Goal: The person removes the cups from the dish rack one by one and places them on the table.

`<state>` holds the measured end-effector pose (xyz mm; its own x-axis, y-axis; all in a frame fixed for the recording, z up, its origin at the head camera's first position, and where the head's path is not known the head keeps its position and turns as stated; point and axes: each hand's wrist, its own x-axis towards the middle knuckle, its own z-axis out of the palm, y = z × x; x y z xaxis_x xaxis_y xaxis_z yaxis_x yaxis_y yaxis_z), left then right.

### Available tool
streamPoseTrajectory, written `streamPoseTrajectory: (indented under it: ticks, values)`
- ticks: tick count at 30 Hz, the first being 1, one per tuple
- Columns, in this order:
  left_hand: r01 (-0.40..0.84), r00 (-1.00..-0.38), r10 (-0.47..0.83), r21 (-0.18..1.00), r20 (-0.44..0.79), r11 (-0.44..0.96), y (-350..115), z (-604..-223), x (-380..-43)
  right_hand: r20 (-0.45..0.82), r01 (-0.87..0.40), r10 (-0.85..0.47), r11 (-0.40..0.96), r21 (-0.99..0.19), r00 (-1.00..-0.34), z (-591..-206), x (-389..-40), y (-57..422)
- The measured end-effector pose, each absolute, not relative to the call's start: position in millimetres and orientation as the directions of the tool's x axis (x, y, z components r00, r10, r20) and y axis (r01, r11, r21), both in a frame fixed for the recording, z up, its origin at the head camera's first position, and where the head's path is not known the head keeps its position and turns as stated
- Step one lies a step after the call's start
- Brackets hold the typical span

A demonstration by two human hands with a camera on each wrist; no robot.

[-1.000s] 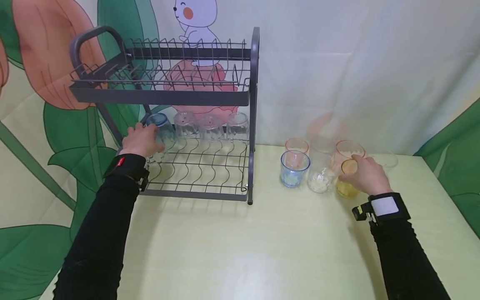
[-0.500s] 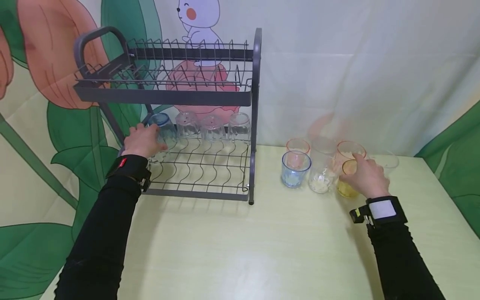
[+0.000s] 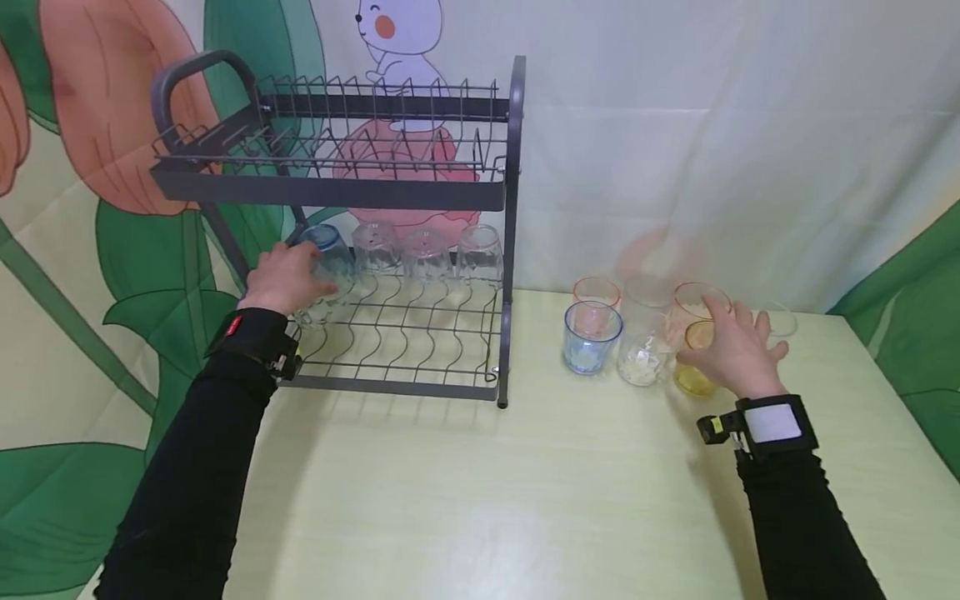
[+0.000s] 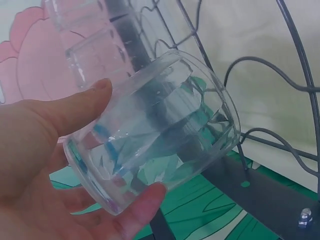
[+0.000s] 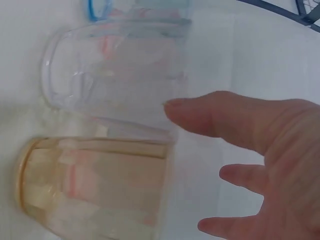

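Note:
At the left end of the rack's lower tier, my left hand [image 3: 281, 279] holds a clear glass [image 4: 155, 125] with a faceted wall. The thumb lies on one side of it and the fingers on the other, near its base. Just behind that glass stands an upside-down blue-tinted glass [image 3: 333, 258]. My right hand [image 3: 738, 354] hovers over the yellow glass [image 3: 693, 379], its fingers spread apart. In the right wrist view the thumb lies level with the top of a clear glass [image 5: 120, 80] beside the yellow one, and nothing is between the fingers.
The dark two-tier dish rack [image 3: 330, 193] stands at the back left, with several clear upturned glasses [image 3: 427, 257] along its lower back. Beside the yellow glass are a blue-rimmed glass [image 3: 588, 342], red-rimmed glasses [image 3: 592, 292] and clear ones. A printed cloth [image 3: 600, 167] hangs behind.
My right hand's fingers have lifted and spread away from the yellow glass's rim. The left hand keeps its hold on the clear glass. The head view has shifted slightly.

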<state>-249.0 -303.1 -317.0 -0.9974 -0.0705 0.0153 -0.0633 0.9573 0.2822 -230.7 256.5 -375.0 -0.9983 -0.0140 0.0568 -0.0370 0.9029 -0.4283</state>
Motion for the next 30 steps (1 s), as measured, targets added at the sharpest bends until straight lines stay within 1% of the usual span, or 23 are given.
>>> streamPoseTrajectory:
  ticks: [6, 10, 15, 19, 24, 26, 28, 30]
  values:
    - [-0.066, -0.997, -0.072, 0.320, 0.006, 0.945, -303, -312, -245, 0.068, -0.066, -0.039, 0.885, -0.462, -0.997, -360, -225, 252]
    - [-0.029, -0.999, -0.039, 0.378, 0.019, 0.925, -301, -313, -239, 0.058, -0.062, -0.039, 0.877, -0.477, -0.998, -351, -221, 250]
    - [0.050, -0.998, 0.032, 0.451, 0.048, 0.891, -295, -315, -234, 0.113, -0.092, -0.043, 0.869, -0.486, -0.993, -344, -213, 246]
    - [0.063, -0.998, 0.044, 0.505, 0.048, 0.861, -290, -316, -231, 0.152, -0.126, -0.057, 0.859, -0.497, -0.987, -339, -210, 240]
    - [0.066, -0.998, 0.055, 0.590, 0.037, 0.804, -285, -317, -227, 0.162, -0.169, -0.093, 0.811, -0.559, -0.982, -330, -206, 235]
    - [0.071, -0.997, 0.061, 0.610, 0.037, 0.789, -291, -327, -235, 0.159, -0.186, -0.112, 0.778, -0.600, -0.981, -328, -204, 233]
    - [0.081, -0.997, 0.064, 0.631, 0.049, 0.772, -306, -353, -255, 0.152, -0.196, -0.128, 0.745, -0.637, -0.980, -326, -203, 231]
    - [0.082, -0.996, 0.043, 0.641, 0.075, 0.764, -327, -391, -284, 0.138, -0.196, -0.139, 0.717, -0.669, -0.981, -325, -201, 228]
